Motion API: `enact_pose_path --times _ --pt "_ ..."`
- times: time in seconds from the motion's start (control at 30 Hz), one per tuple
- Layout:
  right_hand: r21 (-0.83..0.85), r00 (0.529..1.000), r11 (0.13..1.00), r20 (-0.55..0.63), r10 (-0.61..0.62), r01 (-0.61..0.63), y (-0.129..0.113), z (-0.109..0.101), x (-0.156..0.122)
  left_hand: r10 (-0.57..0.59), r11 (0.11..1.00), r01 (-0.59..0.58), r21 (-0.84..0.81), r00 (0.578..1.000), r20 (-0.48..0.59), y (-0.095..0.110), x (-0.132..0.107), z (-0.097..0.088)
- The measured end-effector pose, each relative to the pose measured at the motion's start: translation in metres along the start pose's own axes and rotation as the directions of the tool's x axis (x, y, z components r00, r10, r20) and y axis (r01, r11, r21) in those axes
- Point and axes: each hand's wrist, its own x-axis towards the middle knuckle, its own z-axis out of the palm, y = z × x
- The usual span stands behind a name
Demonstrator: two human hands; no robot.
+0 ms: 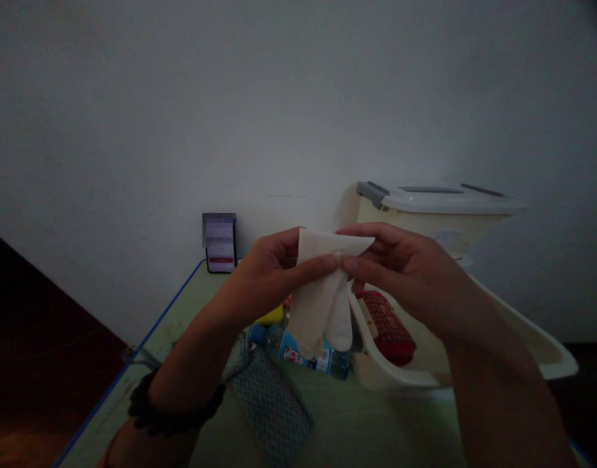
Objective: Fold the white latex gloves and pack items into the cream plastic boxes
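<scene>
My left hand and my right hand pinch a white folded cloth piece between them, their thumb tips almost meeting on its front. Its upper edge spreads flat between the hands, and two rounded ends hang down. What kind of cloth article it is, I cannot tell. Behind and below the hanging ends lies a clear plastic bottle with a blue cap and label, partly covered by the cloth. A patterned blue-green fabric pouch rests on the table nearer to me, beside my left forearm.
A cream open bin stands at the right with a red patterned package inside. Behind it is a lidded box. A phone leans on the wall at the back of the green table. Something yellow shows behind the bottle.
</scene>
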Motion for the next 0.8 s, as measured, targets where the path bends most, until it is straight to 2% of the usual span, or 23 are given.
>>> enact_pose_path --times 0.13,0.37,0.57,0.8 --pt "-0.012 1.000 1.000 -0.021 -0.024 0.023 -0.0009 0.0019 0.0008 0.002 1.000 -0.002 0.013 1.000 -0.011 0.0003 0.0004 0.0001" --pt "0.074 0.995 0.997 -0.095 -0.011 0.018 0.0015 0.0016 0.0025 -0.016 1.000 0.016 0.013 0.998 0.056 -0.0023 0.0016 -0.0024" --pt "0.156 1.000 0.987 -0.009 0.030 -0.029 -0.0031 -0.0011 -0.0006 -0.004 1.000 0.004 -0.022 1.000 0.010 -0.0005 0.0013 -0.0033" --pt "0.165 1.000 0.986 0.008 0.021 -0.022 -0.0015 0.0006 0.0006 -0.007 0.999 0.009 -0.053 0.999 0.038 -0.0001 0.0014 -0.0019"
